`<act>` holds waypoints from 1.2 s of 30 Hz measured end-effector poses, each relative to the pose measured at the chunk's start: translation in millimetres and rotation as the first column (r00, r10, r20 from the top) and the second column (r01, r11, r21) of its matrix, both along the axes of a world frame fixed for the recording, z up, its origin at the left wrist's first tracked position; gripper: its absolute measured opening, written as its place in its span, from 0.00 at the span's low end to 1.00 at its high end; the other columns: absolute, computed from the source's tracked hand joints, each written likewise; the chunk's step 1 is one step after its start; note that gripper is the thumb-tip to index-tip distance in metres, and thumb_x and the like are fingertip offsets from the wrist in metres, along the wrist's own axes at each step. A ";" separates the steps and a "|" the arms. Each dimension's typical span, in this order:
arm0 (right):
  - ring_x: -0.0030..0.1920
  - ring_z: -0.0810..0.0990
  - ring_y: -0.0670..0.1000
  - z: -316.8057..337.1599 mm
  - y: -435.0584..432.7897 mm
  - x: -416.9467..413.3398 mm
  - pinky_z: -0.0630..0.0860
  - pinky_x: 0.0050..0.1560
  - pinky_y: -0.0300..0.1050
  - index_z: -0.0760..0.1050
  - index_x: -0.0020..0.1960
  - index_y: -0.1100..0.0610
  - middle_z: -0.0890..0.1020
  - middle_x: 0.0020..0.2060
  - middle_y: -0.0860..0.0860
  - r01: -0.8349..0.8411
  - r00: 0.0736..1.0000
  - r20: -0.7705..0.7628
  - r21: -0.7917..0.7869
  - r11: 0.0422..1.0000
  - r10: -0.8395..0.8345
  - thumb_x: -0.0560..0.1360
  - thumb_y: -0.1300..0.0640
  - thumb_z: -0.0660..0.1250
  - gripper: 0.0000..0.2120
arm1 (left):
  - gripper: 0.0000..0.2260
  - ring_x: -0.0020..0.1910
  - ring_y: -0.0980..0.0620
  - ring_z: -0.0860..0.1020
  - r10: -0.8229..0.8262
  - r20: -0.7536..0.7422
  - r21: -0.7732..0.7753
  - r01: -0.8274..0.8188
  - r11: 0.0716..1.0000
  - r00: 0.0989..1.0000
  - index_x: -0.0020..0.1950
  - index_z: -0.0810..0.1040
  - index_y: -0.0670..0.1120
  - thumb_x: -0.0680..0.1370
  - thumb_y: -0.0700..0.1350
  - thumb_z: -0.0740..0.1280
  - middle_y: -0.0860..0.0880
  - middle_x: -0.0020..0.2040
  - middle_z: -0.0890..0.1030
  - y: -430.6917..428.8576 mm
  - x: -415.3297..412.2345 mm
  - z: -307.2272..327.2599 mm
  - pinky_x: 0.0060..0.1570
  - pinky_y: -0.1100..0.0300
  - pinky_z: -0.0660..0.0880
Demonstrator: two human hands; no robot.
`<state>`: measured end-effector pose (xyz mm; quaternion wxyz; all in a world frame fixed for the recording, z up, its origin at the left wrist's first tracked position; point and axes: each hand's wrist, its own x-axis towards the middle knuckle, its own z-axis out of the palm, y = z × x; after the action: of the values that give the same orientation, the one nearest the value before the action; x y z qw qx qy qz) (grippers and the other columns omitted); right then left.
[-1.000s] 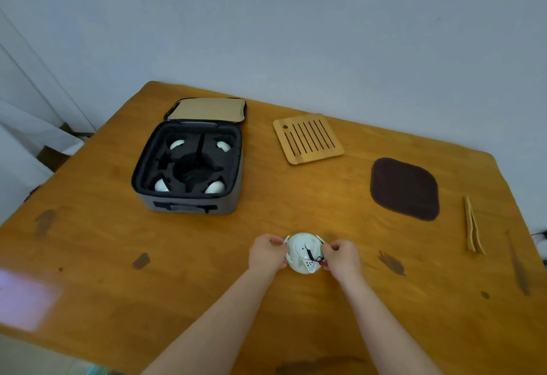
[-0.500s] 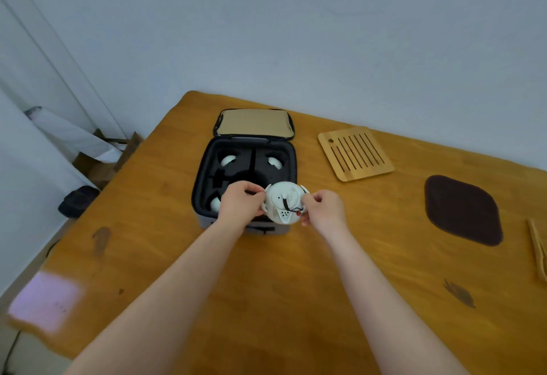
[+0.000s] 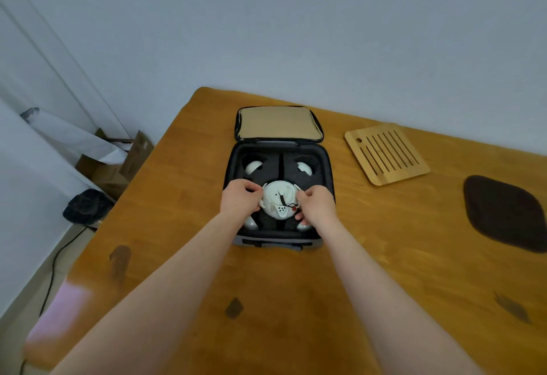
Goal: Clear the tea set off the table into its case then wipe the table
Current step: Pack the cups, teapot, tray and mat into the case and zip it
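Clamped on a white teapot (image 3: 279, 197) from both sides: left hand (image 3: 241, 198) with fingers curled onto its left edge, right hand (image 3: 316, 204) curled onto its right edge, fingertips pinching the rim. Held over the centre well of the open case (image 3: 327, 167), just left of the frame's middle; cannot tell whether already seated in the foam or just above it. Dark cord across the top of the pot, ending in a red bead (image 3: 294, 208) right beside the right hand; small strainer holes at the spout on the near side.

Inside the black foam: upper-left cup (image 3: 254, 167) and upper-right cup (image 3: 305, 169), both white, each in its own corner pocket. Slivers of two lower cups (image 3: 250, 222) in the near pockets, mostly hidden under the wrists. Case lid (image 3: 278, 123) folded back toward the wall, tan lining facing up. Grey outer wall with a strap along the near side of the case.

On the wooden table (image 3: 384, 256): slatted bamboo tray (image 3: 386, 154) right of the case and apart from it, in the upper right of the frame; dark brown cloth (image 3: 506, 213) lying flat farther right, reaching the frame's right edge. Dark stains (image 3: 120, 259) on the wood at lower left, bottom centre and lower right.

Off the table, at the left of the frame: cardboard boxes (image 3: 118, 167) near the wall, dark bundle (image 3: 85, 206) on the floor, black cable (image 3: 53, 268) trailing toward the lower-left corner
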<state>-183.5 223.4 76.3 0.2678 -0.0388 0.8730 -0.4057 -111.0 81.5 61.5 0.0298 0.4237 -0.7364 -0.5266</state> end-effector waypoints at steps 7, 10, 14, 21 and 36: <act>0.28 0.81 0.57 -15.9 -8.6 -3.3 0.80 0.29 0.49 0.72 0.35 0.61 0.81 0.30 0.58 0.031 0.994 -0.111 0.181 0.983 -0.011 0.79 0.59 0.62 0.14 | 0.09 0.32 0.51 0.78 -0.164 0.124 -0.275 0.193 0.942 0.979 0.37 0.78 0.51 0.77 0.42 0.65 0.52 0.35 0.80 0.2 -2.4 -5.7 0.37 0.57 0.78; 0.31 0.79 0.56 -23.5 -10.6 -0.4 0.79 0.31 0.48 0.71 0.33 0.60 0.79 0.30 0.56 0.030 0.973 -0.228 0.271 0.962 0.034 0.77 0.60 0.64 0.14 | 0.12 0.27 0.51 0.68 -0.213 0.252 -0.436 0.307 0.846 0.944 0.34 0.72 0.50 0.76 0.38 0.61 0.51 0.33 0.74 4.1 -2.7 -5.3 0.27 0.58 0.68; 0.26 0.66 0.50 -25.3 -11.3 -0.2 0.59 0.25 0.41 0.64 0.29 0.58 0.70 0.27 0.52 0.026 0.964 -0.258 0.354 0.935 0.071 0.76 0.63 0.62 0.17 | 0.13 0.28 0.56 0.67 -0.251 0.429 -0.512 0.462 0.724 0.868 0.31 0.68 0.43 0.74 0.31 0.60 0.41 0.31 0.72 11.3 -6.6 8.8 0.24 0.61 0.55; 0.26 0.65 0.48 -32.2 -14.6 0.6 0.56 0.25 0.41 0.66 0.31 0.57 0.69 0.28 0.50 0.032 0.947 -0.297 0.470 0.882 0.125 0.76 0.64 0.62 0.16 | 0.10 0.41 0.48 0.79 -0.327 0.622 -0.532 0.690 0.490 0.712 0.39 0.73 0.42 0.74 0.27 0.61 0.48 0.37 0.75 19.1 -12.2 12.5 0.31 0.60 0.64; 0.31 0.72 0.51 -30.0 -15.8 -4.6 0.65 0.27 0.41 0.75 0.36 0.57 0.75 0.31 0.51 0.034 0.955 -0.278 0.441 0.897 0.100 0.76 0.64 0.64 0.10 | 0.11 0.41 0.51 0.71 -0.355 0.723 -0.531 0.805 0.263 0.593 0.37 0.68 0.42 0.72 0.27 0.62 0.49 0.35 0.68 31.2 -15.2 15.2 0.31 0.62 0.62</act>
<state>-188.1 207.5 46.2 0.1441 -0.0518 0.9712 -0.1825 -126.2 112.7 76.6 -0.1552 0.1510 -0.9756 0.0375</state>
